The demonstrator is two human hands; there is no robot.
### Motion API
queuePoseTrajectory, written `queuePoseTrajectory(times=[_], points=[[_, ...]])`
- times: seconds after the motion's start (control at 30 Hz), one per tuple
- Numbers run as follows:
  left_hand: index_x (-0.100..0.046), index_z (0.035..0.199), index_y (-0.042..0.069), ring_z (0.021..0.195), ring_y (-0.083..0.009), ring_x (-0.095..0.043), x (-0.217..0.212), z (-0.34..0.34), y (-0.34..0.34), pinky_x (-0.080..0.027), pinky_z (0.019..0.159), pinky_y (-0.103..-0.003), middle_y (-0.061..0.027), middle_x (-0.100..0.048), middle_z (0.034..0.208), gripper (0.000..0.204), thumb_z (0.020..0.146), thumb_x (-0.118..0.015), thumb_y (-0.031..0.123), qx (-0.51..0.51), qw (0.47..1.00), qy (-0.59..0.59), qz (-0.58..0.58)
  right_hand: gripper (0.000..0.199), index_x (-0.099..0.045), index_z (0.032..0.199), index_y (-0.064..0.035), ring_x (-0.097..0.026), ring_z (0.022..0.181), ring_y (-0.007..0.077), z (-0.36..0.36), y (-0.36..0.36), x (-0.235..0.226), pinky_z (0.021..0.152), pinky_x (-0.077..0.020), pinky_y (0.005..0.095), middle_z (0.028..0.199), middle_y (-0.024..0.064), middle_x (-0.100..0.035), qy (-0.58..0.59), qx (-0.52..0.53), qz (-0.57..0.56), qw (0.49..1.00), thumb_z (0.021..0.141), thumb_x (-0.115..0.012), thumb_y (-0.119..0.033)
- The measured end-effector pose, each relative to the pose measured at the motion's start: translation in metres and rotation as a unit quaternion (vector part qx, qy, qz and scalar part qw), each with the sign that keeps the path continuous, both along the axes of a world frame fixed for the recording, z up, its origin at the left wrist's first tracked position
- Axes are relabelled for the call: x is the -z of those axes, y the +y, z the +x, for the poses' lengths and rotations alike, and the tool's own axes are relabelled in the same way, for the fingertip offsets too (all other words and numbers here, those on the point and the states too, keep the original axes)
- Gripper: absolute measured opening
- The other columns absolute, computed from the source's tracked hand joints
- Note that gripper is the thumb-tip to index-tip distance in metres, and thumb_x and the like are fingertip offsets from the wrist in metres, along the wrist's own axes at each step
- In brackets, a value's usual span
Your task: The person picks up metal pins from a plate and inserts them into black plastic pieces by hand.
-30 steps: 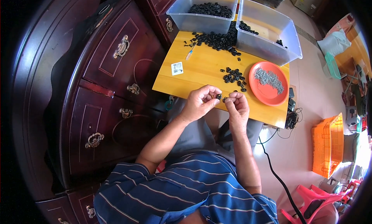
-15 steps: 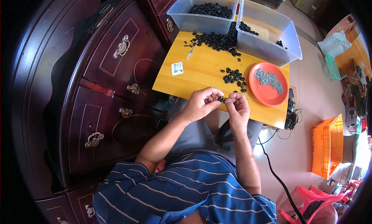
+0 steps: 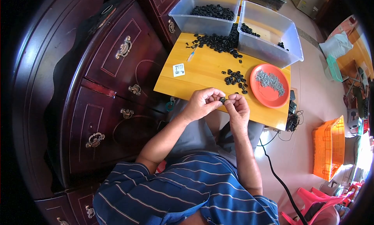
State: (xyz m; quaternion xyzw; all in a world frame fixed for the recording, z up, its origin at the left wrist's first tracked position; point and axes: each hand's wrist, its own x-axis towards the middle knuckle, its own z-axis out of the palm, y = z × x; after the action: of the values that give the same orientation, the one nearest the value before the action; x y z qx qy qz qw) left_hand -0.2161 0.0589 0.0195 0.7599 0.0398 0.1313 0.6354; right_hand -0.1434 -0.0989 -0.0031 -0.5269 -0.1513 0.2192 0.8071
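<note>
Over the near edge of a small yellow wooden table (image 3: 202, 73), my left hand (image 3: 201, 103) and my right hand (image 3: 238, 110) meet fingertip to fingertip. Between them they pinch a small black ring (image 3: 222, 100). A loose cluster of the same black rings (image 3: 234, 78) lies on the table just beyond my hands. To its right sits a round orange plate (image 3: 264, 94) holding a heap of small grey metal pieces (image 3: 270, 80).
Two clear plastic bins (image 3: 186, 20) (image 3: 269, 49) with black rings stand at the table's far edge, more rings spilled between them. A dark red wooden cabinet (image 3: 101, 88) is at my left. An orange crate (image 3: 330, 147) and a black cable (image 3: 278, 178) lie on the floor at right.
</note>
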Motion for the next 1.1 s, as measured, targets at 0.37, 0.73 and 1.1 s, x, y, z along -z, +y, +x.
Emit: queuePoseTrajectory(times=[0.37, 0.73, 1.1], points=[[-0.070, 0.108, 0.001, 0.069, -0.0025, -0.058, 0.003, 0.002, 0.006, -0.050, 0.064, -0.019, 0.0027, -0.064, 0.082, 0.021, 0.088, -0.071, -0.004, 0.006, 1.000, -0.001, 0.000, 0.019, -0.063, 0.113, 0.0004, -0.061, 0.085, 0.0057, 0.002, -0.003, 0.001, 0.080, -0.0475, 0.0200, 0.095, 0.0003, -0.067, 0.033, -0.029, -0.040, 0.998, 0.095, -0.066, -0.001], [-0.075, 0.100, 0.004, 0.063, -0.0063, -0.051, -0.010, 0.006, 0.010, -0.045, 0.059, -0.023, 0.0025, -0.057, 0.073, 0.018, 0.082, -0.073, -0.001, 0.052, 0.997, -0.022, 0.044, 0.017, -0.069, 0.109, -0.0007, -0.064, 0.084, 0.0095, 0.006, -0.008, 0.008, 0.078, -0.0504, 0.0236, 0.095, 0.0034, -0.071, 0.134, -0.123, -0.020, 0.983, 0.099, -0.066, -0.014], [-0.066, 0.116, 0.007, 0.097, -0.0307, -0.068, -0.023, 0.005, -0.012, -0.057, 0.081, -0.039, -0.0110, -0.066, 0.106, 0.041, 0.077, -0.079, 0.009, -0.061, 0.915, -0.077, 0.390, 0.014, -0.069, 0.105, -0.0030, -0.060, 0.082, 0.0068, 0.002, 0.001, 0.016, 0.077, -0.0472, 0.0222, 0.094, 0.0018, -0.070, 0.217, -0.076, 0.057, 0.972, 0.100, -0.064, -0.015]])
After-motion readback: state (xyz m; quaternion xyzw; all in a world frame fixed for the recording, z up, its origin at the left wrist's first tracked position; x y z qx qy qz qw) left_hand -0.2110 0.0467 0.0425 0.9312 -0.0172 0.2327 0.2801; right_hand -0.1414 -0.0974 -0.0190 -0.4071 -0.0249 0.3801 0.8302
